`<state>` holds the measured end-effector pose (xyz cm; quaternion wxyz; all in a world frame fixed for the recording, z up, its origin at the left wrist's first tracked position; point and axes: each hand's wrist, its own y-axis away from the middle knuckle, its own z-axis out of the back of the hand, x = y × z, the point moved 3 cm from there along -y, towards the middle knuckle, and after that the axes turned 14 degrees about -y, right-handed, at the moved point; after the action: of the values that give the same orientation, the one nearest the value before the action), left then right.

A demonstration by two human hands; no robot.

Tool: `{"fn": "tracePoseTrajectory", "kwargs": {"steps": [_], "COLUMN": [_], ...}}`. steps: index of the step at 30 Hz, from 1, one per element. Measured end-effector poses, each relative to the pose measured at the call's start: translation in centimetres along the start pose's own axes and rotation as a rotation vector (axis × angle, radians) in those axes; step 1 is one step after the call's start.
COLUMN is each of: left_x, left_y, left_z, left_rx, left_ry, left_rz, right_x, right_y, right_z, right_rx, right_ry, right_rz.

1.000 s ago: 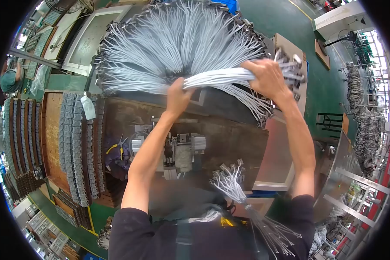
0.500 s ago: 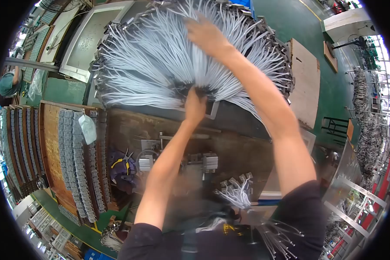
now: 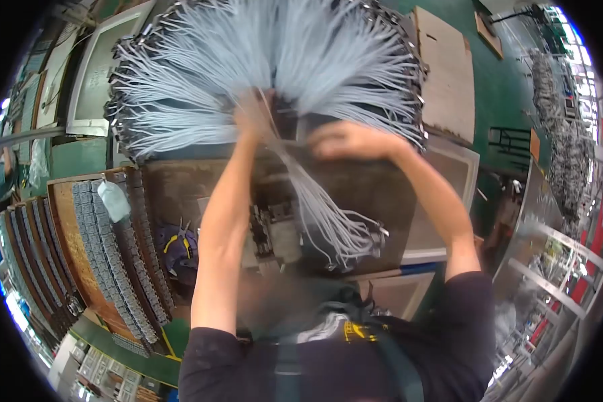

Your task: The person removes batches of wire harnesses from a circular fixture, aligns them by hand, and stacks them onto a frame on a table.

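Blurred by motion, the left hand (image 3: 251,115) overlaps the upper end of a pale cable bundle (image 3: 309,191), and whether it grips cannot be told; the right hand (image 3: 345,141) is loose, fingers outstretched just beside the bundle's narrow part. The bundle slants down and rightward over the brown workbench (image 3: 375,201), below a broad fan of pale cables (image 3: 224,57).

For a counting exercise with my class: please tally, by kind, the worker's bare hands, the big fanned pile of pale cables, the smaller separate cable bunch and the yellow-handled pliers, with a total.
Bare hands: 2 (left hand, right hand)
Fanned cable pile: 1
Smaller cable bunch: 1
Yellow-handled pliers: 1
Total: 5
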<state>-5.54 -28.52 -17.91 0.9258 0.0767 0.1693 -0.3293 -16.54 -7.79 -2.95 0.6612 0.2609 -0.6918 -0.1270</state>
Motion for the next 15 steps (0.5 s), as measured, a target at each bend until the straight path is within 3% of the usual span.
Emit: {"fn": "tracePoseTrajectory", "kwargs": {"steps": [1,2,4,5,6,7,8,9,10,12,13,15], "left_x": [0.3,0.4,0.5,-0.6,-2.3,-4.3,-5.7,-5.6,-6.8,-9.8,-11.2,-13.7], "left_y": [1.2,2.8,5.8,7.5,8.9,10.4,11.6,12.7,14.3,18.2,20.5,24.4], "left_z": [0.6,0.5,-0.7,-0.5,1.3,3.8,5.3,4.2,5.0,8.2,9.2,11.2], "left_rx": [0.105,0.11,0.4,0.536,0.533,0.598,0.66,0.633,0.625,0.601,0.625,0.372], "left_ry": [0.311,0.302,0.722,1.014,1.0,1.183,1.359,1.467,1.675,1.882,1.865,1.434], "left_rz": [0.019,0.005,0.114,0.295,0.283,0.458,0.635,0.675,0.604,0.19,0.187,-0.159], "right_x": [-3.6,-6.9,-10.6,-11.3,-11.7,-12.4,-13.0,-13.4,-13.4,-13.6,-13.8,-14.9], "right_y": [2.7,4.8,7.2,7.9,8.1,8.1,8.1,8.3,8.8,10.2,11.3,13.1], "right_z": [-2.2,-5.6,-11.0,-13.5,-15.0,-16.1,-17.0,-17.5,-18.2,-19.7,-20.6,-22.4], "right_rx": [-0.03,-0.062,-0.317,-0.456,-0.59,-0.692,-0.703,-0.764,-0.82,-0.876,-0.955,-1.123], "right_ry": [-0.084,-0.175,0.101,0.08,0.068,0.026,0.014,-0.03,-0.078,-0.008,0.085,0.194], "right_rz": [-0.035,-0.061,-0.015,-0.002,0.011,-0.036,-0.018,0.001,0.012,0.017,0.078,0.166]}}
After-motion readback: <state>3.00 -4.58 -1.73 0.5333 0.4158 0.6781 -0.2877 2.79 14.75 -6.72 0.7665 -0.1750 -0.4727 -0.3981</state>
